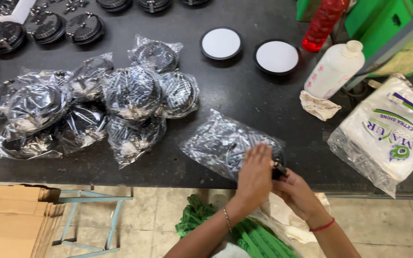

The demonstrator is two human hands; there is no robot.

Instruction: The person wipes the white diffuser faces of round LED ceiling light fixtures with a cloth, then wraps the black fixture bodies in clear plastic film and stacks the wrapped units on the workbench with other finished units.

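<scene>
Clear-bagged black round part [230,145], flat at table's near edge.

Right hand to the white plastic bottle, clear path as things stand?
Probably yes. Bare dark tabletop lies between the right hand and the white plastic bottle; only a crumpled cloth sits near its base. The hand is now pinching the bagged black part.
</scene>
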